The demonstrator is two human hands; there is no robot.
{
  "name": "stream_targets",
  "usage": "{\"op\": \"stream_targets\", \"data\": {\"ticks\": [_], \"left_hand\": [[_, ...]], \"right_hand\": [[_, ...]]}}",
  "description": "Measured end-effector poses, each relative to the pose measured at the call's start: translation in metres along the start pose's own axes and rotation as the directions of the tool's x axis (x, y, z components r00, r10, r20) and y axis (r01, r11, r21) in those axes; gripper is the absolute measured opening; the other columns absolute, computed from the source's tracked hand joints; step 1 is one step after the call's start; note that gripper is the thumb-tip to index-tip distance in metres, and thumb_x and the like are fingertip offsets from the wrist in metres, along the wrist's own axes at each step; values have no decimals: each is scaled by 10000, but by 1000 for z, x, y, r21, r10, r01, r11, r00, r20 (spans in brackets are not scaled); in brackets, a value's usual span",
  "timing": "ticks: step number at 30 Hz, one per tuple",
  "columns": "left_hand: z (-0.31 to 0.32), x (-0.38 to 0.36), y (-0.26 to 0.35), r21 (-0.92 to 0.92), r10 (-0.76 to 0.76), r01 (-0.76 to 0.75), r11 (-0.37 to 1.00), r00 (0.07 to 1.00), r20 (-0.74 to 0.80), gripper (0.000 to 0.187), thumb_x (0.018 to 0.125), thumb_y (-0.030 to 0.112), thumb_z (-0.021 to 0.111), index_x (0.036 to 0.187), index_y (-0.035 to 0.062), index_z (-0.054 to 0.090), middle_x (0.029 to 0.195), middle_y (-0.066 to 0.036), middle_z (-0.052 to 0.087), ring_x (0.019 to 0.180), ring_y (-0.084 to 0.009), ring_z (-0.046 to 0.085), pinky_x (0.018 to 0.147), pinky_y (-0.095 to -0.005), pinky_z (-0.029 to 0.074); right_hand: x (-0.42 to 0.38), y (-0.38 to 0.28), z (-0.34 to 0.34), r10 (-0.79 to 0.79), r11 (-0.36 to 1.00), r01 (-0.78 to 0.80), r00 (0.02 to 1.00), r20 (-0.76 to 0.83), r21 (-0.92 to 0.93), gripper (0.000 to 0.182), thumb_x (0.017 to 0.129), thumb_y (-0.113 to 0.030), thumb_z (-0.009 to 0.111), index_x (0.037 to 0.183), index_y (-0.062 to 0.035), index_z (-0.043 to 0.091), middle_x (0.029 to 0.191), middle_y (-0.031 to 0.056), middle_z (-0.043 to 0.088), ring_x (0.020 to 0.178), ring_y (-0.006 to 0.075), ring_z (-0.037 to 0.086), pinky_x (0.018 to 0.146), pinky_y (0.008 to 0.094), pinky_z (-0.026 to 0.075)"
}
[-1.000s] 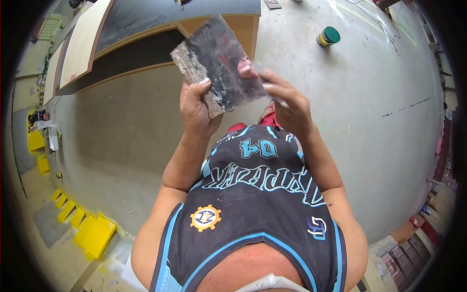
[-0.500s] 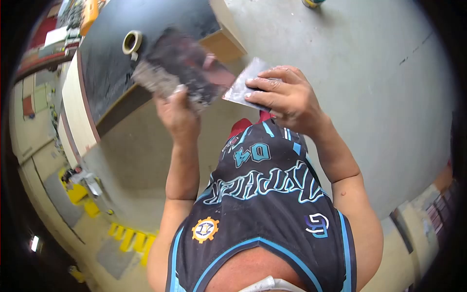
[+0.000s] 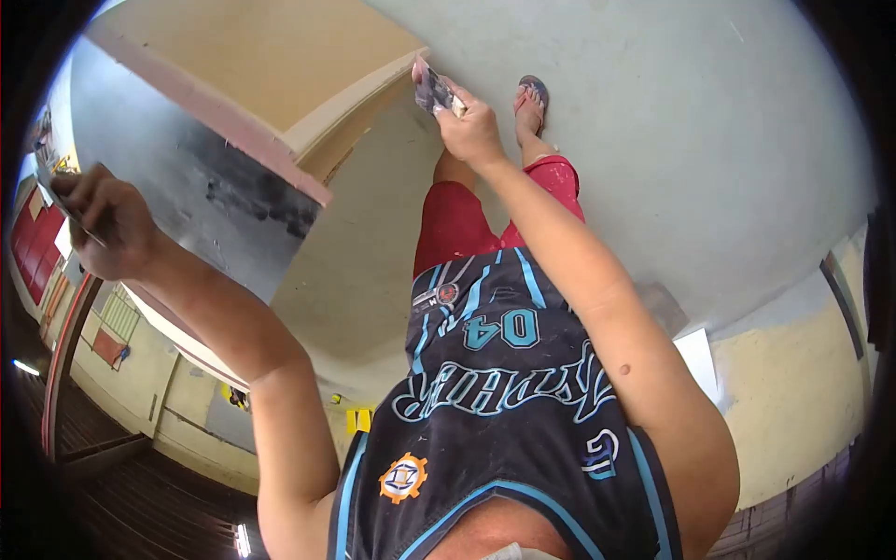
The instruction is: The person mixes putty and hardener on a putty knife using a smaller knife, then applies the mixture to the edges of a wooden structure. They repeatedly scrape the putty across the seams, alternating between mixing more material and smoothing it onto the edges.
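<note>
My left hand [image 3: 117, 219] is raised at the far left, its fingers closed around a thin flat spreader blade [image 3: 86, 222] seen nearly edge-on. Behind that hand lies a dark grey panel [image 3: 168, 121] with black smears near its right end. My right hand [image 3: 474, 131] reaches out at the upper middle, thumb and fingers gripping a flat plate [image 3: 432, 91] smeared with dark and pinkish stuff. The plate overlaps the corner of a beige box-like piece [image 3: 271, 56] in this view.
A pinkish edge strip [image 3: 215, 107] runs between the dark panel and the beige piece. My sandalled foot [image 3: 530, 107] stands on the grey floor [image 3: 672, 121]. Yellow pieces [image 3: 357, 420] lie near the wall at lower left, and a white sheet [image 3: 697, 362] is at right.
My hands have moved apart: the left to the far left, the right forward and left. The view has shifted, bringing the beige piece in and leaving the tape roll out of sight.
</note>
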State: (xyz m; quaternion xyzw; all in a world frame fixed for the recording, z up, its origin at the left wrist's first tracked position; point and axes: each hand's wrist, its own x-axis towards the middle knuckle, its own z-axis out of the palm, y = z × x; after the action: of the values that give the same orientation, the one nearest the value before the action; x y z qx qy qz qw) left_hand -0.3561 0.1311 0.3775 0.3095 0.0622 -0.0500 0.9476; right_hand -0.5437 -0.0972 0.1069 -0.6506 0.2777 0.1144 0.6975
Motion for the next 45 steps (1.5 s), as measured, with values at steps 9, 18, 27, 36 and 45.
{"op": "stream_targets", "data": {"ticks": [9,18,27,36,45], "left_hand": [[-49,110,-9,48,23,-24,999,1000,18,252,802,148,445,833,-92,516,791,-135,507,692,-152,515,407,-149,514],[-45,118,6,-76,-187,181,980,979,-85,320,859,237,422,694,-24,506,620,-101,510,568,-149,504,371,-179,501],[-68,115,-52,-195,-321,307,931,946,-42,281,820,254,469,714,-3,504,673,-102,544,517,-131,547,395,-204,503],[-74,121,-44,4,-350,355,935,919,180,285,917,175,494,1124,-16,544,1009,-154,636,758,-186,605,503,-208,529],[-46,107,-103,119,529,-517,848,811,-250,278,920,175,490,1112,-14,557,1030,-136,636,767,-176,611,503,-213,529]], "right_hand": [[27,30,75,-127,982,79,951,-284,-174,416,763,-59,516,1178,-58,538,964,197,623,907,336,597,807,382,472],[6,18,93,-332,888,256,932,-148,-382,469,735,7,517,1203,-18,494,953,185,623,843,367,583,759,425,475],[49,28,-8,193,911,-222,974,-117,-346,368,713,14,478,994,-115,677,933,146,650,834,315,616,764,361,495],[166,89,18,318,818,-129,914,253,-560,463,661,-13,436,1030,-151,679,794,193,651,654,229,615,667,292,492],[131,83,11,133,983,-58,877,463,-172,490,615,48,440,988,-149,690,955,123,656,876,269,597,815,314,464]]}}
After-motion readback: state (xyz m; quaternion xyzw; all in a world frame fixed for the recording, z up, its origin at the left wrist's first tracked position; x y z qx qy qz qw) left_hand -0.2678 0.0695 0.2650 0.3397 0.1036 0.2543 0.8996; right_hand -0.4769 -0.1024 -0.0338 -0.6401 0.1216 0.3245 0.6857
